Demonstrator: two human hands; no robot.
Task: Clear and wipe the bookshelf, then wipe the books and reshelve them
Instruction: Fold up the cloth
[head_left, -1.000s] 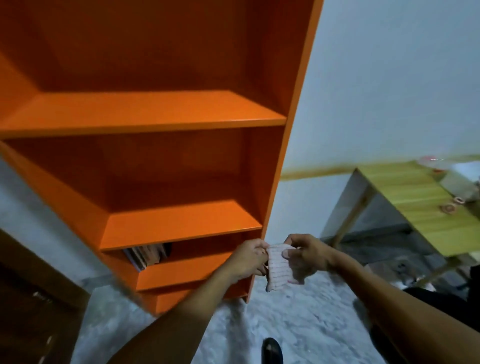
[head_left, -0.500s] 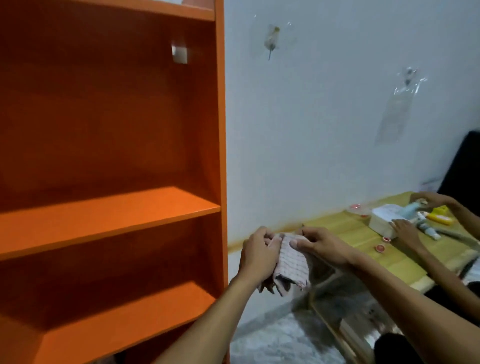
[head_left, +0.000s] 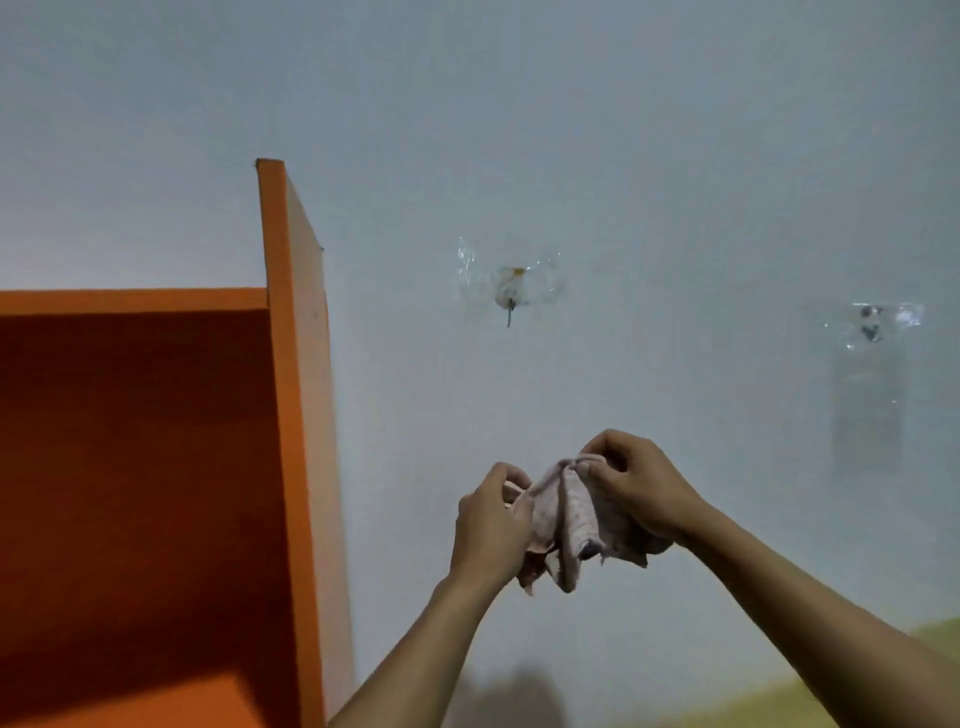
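You have the cloth (head_left: 569, 525) bunched between both hands, held up in front of the pale wall (head_left: 623, 156) and to the right of the orange bookshelf (head_left: 291, 364), not touching it. Your left hand (head_left: 491, 525) has its fingers curled round the cloth's left edge, with the thumb lying over the fabric; your right hand (head_left: 631, 483) pinches the top fold, fingertips tucked down into the gather just above where the left hand grips. Between the two grips the fabric rises to a ridge, and below them the loose ends hang free in ragged corners. Holding it this way looks like regathering or refolding, probably to bring up a fresh face or make a firmer pad before you press it to a surface. The top compartment of the bookshelf, left of your left hand, shows no books in the part that can be seen, so the clearing seems done there and wiping is likely the step in hand. Its upright side panel stands between your grip and the shelf's dark interior, so you will have to carry the cloth leftward round that edge. Farther right of your right hand, two bits of clear tape (head_left: 511, 291) cling to the wall, well apart from the cloth.
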